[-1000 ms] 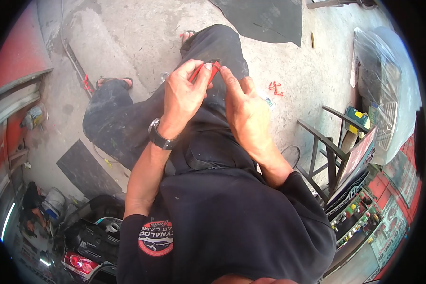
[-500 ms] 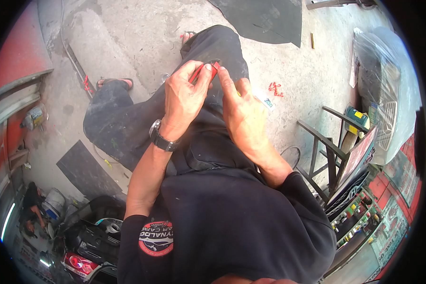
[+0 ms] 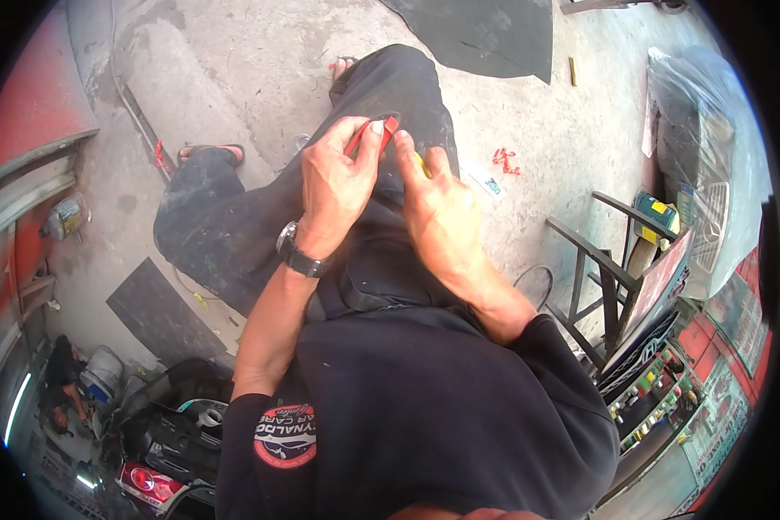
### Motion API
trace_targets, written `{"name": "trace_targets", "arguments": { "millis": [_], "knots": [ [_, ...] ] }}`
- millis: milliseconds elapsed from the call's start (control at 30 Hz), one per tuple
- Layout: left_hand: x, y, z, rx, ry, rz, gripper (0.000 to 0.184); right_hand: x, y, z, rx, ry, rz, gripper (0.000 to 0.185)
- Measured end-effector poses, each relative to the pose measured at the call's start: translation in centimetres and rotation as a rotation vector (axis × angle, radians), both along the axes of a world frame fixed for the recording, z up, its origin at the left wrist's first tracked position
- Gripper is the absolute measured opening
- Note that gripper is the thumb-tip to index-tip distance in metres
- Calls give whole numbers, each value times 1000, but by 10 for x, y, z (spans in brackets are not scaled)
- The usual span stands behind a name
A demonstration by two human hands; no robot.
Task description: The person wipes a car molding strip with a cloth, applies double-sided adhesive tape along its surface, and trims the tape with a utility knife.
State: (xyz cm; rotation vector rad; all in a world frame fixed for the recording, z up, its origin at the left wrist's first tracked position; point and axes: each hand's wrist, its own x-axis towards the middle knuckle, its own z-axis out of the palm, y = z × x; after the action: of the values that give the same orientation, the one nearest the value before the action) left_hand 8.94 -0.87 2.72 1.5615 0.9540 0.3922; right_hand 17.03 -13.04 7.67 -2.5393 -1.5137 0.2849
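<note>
Over my lap, my left hand (image 3: 336, 173) pinches a small red strip (image 3: 390, 132) that looks folded, one length of it showing behind the thumb. A black-strapped watch is on that wrist. Close on the right, my right hand (image 3: 442, 204) is curled round a yellow object (image 3: 422, 165), mostly hidden in the fingers, so its kind does not show. Its index finger reaches toward the lower edge of the red strip; whether they touch I cannot tell. My dark trousers (image 3: 243, 191) lie beneath both hands.
Red scraps (image 3: 505, 161) and a small card (image 3: 492, 188) lie on the concrete floor to the right. A black metal stand (image 3: 581, 243) is beyond them, near a plastic-covered car part (image 3: 711, 173). Dark mats (image 3: 485, 35) lie ahead. A person (image 3: 65, 377) is at lower left.
My right hand has shifted slightly left and back, its index fingertip dropping from the top end of the red strip to its lower edge. More of the yellow object shows. My left hand stays nearly still.
</note>
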Motion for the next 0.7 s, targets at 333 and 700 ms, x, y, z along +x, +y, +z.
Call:
{"name": "trace_targets", "arguments": {
  "millis": [333,700],
  "knots": [
    [0,-1,-1,-8,-56,23,23,20,16,-22,520,349,-121,33],
    [-2,-8,0,323,-25,-37,16,26,29,-35,466,298,-103,18]
  ]
}}
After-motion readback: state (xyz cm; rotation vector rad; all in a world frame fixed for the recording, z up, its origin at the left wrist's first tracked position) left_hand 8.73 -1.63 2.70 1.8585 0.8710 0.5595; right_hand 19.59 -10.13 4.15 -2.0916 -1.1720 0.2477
